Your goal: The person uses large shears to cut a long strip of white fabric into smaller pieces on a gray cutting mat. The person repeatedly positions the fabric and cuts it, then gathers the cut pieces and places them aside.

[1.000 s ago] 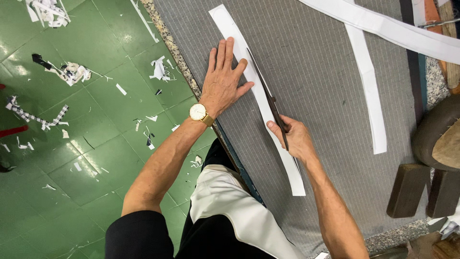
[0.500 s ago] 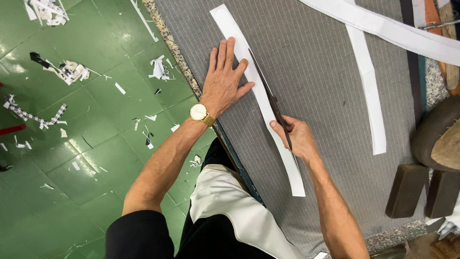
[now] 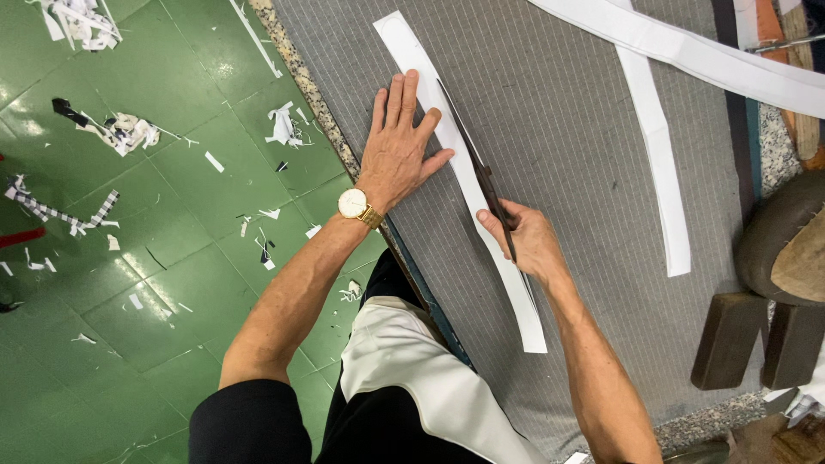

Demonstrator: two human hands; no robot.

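Grey pinstriped cloth (image 3: 567, 155) covers the table. A long, slightly curved white paper pattern strip (image 3: 411, 53) lies on it lengthwise. My left hand (image 3: 397, 150) lies flat, fingers spread, pressing the cloth and the strip's left edge; a gold wristwatch (image 3: 353, 204) is on that wrist. My right hand (image 3: 526, 242) grips the handles of long dark shears (image 3: 471, 153), whose blades point away from me along the strip's right edge, close to my left thumb.
A second white strip (image 3: 657, 146) and a wider white band (image 3: 687, 51) lie further right on the cloth. Dark wooden blocks (image 3: 756, 339) sit at the right edge. Left of the table is a green tiled floor (image 3: 155, 258) littered with several fabric scraps.
Nothing has visibly moved beyond a slight shift of the camera; both hands and the shears keep their places.
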